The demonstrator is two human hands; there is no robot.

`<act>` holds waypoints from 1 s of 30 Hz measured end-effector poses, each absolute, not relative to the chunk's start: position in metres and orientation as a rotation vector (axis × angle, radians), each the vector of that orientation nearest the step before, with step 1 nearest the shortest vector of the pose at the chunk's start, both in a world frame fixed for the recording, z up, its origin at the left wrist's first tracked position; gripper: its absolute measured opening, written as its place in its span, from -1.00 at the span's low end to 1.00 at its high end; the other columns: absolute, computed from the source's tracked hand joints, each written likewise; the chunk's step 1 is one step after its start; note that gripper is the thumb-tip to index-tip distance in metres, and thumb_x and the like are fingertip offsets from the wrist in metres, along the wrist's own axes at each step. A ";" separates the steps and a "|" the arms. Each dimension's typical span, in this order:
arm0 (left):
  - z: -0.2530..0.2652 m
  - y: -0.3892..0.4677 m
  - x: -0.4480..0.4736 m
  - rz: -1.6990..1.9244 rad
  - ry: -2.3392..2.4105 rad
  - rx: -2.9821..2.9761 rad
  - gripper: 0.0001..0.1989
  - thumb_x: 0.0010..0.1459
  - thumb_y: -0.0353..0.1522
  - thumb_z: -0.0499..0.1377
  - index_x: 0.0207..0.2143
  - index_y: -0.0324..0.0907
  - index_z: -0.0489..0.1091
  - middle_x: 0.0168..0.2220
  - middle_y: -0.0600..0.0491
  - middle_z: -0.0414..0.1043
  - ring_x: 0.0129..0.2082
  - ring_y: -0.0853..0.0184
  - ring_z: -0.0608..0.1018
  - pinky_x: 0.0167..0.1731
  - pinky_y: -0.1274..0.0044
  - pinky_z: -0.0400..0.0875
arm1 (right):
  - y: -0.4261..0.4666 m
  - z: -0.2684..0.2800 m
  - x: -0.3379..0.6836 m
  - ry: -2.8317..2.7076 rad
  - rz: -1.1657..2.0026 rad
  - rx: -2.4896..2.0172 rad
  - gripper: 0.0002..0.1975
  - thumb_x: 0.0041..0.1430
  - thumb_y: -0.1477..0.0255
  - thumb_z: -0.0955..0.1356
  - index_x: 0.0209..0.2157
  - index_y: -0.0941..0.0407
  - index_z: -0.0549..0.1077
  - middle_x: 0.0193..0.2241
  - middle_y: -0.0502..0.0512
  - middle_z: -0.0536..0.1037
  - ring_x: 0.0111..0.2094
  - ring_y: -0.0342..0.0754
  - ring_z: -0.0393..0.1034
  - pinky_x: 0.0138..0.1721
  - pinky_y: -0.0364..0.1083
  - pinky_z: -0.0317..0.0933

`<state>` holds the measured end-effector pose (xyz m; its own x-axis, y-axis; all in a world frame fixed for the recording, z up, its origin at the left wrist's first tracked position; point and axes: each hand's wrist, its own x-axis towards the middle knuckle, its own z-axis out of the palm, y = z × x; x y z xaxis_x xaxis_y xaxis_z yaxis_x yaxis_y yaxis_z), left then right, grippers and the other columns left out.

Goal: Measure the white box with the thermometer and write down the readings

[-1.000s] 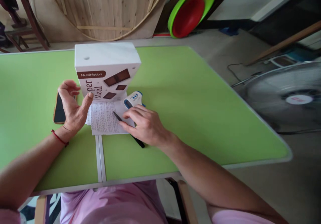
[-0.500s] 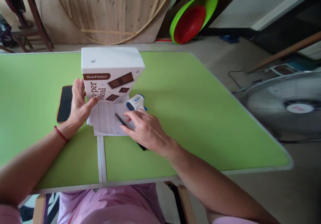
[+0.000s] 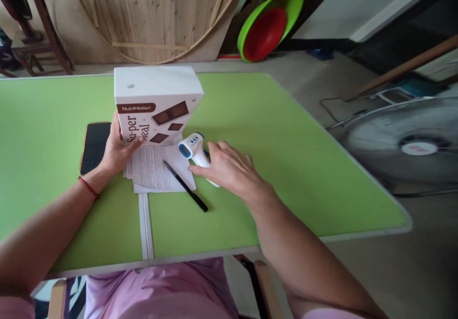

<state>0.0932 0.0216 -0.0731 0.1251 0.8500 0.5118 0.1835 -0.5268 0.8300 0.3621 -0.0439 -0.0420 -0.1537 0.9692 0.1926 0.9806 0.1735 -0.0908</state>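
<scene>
My left hand (image 3: pixel 119 147) grips the lower left edge of a white NutriMotion box (image 3: pixel 179 130), its thumb on the printed front. The box stands upright at the back of some handwritten paper sheets (image 3: pixel 153 171). My right hand (image 3: pixel 231 169) is at the handle of a white and blue infrared thermometer (image 3: pixel 193 148), thumb on the near side and fingers apart on the far side. It partly hides the handle; I cannot see a closed grip. A black pen (image 3: pixel 186 187) lies slanted across the sheets and onto the green table (image 3: pixel 286 166).
A phone (image 3: pixel 95 147) lies left of my left hand. A standing fan (image 3: pixel 418 145) is beyond the table's right edge. Green and red basins (image 3: pixel 265 35) lean at the back, beside a round wooden tabletop (image 3: pixel 161 14). A chair (image 3: pixel 43 54) stands at the back left.
My right hand has moved right, from above the pen to the thermometer's handle, uncovering the pen. My left hand stays on the box. The view has shifted slightly.
</scene>
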 end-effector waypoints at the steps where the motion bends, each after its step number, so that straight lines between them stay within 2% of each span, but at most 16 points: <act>1: -0.072 0.021 0.093 1.444 0.996 1.790 -0.30 0.07 -0.08 0.34 0.17 -0.05 0.16 0.06 -0.09 0.38 0.09 0.10 0.47 -0.02 0.26 0.51 | -0.041 -0.042 0.362 -2.247 0.022 -1.934 -0.66 -0.02 0.16 0.47 -0.38 0.17 0.49 -0.44 0.17 0.52 -0.56 -0.09 0.32 -0.59 -0.10 0.14; 3: -0.067 0.017 0.093 1.459 1.004 1.759 -0.33 0.10 -0.08 0.32 0.18 -0.03 0.15 0.04 -0.08 0.39 0.06 0.12 0.49 -0.07 0.30 0.54 | -0.034 -0.041 0.362 -2.200 0.209 -1.985 -0.82 0.00 0.30 0.43 -0.46 0.14 0.47 -0.49 0.09 0.48 -0.60 -0.14 0.26 -0.58 -0.12 0.11; 5: -0.061 0.011 0.095 1.476 1.014 1.752 -0.37 0.14 -0.09 0.29 0.17 -0.04 0.16 0.04 -0.09 0.39 0.04 0.13 0.50 -0.11 0.32 0.55 | -0.029 -0.037 0.362 -2.051 0.347 -1.998 -0.89 -0.06 0.40 0.41 -0.52 0.12 0.42 -0.55 0.04 0.45 -0.61 -0.13 0.26 -0.59 -0.12 0.10; 7: -0.054 0.004 0.098 1.512 1.033 1.755 -0.46 0.18 -0.09 0.25 0.12 -0.09 0.21 0.02 -0.09 0.40 0.02 0.15 0.51 -0.11 0.31 0.54 | -0.029 -0.031 0.364 -1.866 0.460 -1.865 -0.86 -0.08 0.37 0.41 -0.53 0.10 0.38 -0.58 0.01 0.43 -0.60 -0.12 0.27 -0.60 -0.13 0.11; 10: -0.046 -0.006 0.105 1.599 1.041 1.740 -0.57 0.23 -0.10 0.20 0.03 -0.13 0.27 -0.03 -0.08 0.44 -0.05 0.19 0.53 -0.07 0.30 0.52 | -0.037 -0.027 0.362 -1.583 0.596 -1.415 -0.79 -0.07 0.26 0.41 -0.46 0.08 0.37 -0.57 -0.03 0.42 -0.57 -0.12 0.28 -0.57 -0.12 0.17; 12: -0.045 -0.010 0.110 1.610 1.033 1.721 -0.60 0.25 -0.11 0.18 0.02 -0.13 0.28 -0.03 -0.08 0.45 -0.07 0.21 0.54 -0.09 0.31 0.54 | -0.047 -0.028 0.353 -1.409 0.716 -1.149 -0.81 -0.07 0.29 0.39 -0.41 0.06 0.37 -0.54 -0.04 0.42 -0.54 -0.12 0.28 -0.52 -0.10 0.23; 15: -0.047 -0.011 0.112 1.543 1.065 1.681 -0.63 0.27 -0.13 0.16 0.01 -0.13 0.29 -0.05 -0.08 0.48 -0.10 0.21 0.57 -0.20 0.36 0.58 | -0.064 -0.034 0.333 -1.335 1.108 -0.880 -0.73 -0.07 0.30 0.36 -0.26 0.06 0.40 -0.53 -0.04 0.41 -0.57 -0.13 0.25 -0.55 -0.10 0.20; 18: -0.050 -0.010 0.109 1.444 1.156 1.666 -0.64 0.25 -0.12 0.19 -0.04 -0.16 0.33 -0.11 -0.09 0.50 -0.16 0.21 0.59 -0.31 0.40 0.59 | -0.075 -0.039 0.314 -1.328 1.437 -0.807 -0.74 -0.02 0.32 0.36 -0.25 0.08 0.39 -0.54 -0.05 0.39 -0.57 -0.15 0.22 -0.57 -0.11 0.17; 23: -0.052 -0.009 0.107 1.404 1.128 1.645 -0.60 0.21 -0.10 0.22 -0.05 -0.18 0.34 -0.12 -0.09 0.51 -0.21 0.24 0.59 -0.32 0.43 0.59 | -0.073 -0.046 0.303 -1.260 1.575 -0.872 -0.73 -0.03 0.28 0.39 -0.28 0.11 0.40 -0.52 -0.06 0.37 -0.55 -0.18 0.20 -0.54 -0.12 0.16; 26: -0.055 -0.008 0.109 1.420 1.078 1.663 -0.60 0.21 -0.10 0.23 -0.04 -0.15 0.32 -0.11 -0.06 0.51 -0.18 0.24 0.58 -0.28 0.41 0.59 | -0.070 -0.050 0.303 -1.205 1.578 -0.927 -0.68 -0.04 0.23 0.40 -0.25 0.11 0.41 -0.53 -0.06 0.37 -0.55 -0.18 0.20 -0.53 -0.12 0.16; 30: -0.060 -0.007 0.108 1.442 1.049 1.682 -0.56 0.19 -0.09 0.24 -0.01 -0.14 0.30 -0.12 -0.06 0.51 -0.18 0.22 0.58 -0.27 0.38 0.59 | -0.069 -0.052 0.303 -1.220 1.532 -1.007 -0.73 -0.07 0.25 0.41 -0.34 0.09 0.39 -0.54 -0.06 0.37 -0.53 -0.16 0.23 -0.50 -0.11 0.18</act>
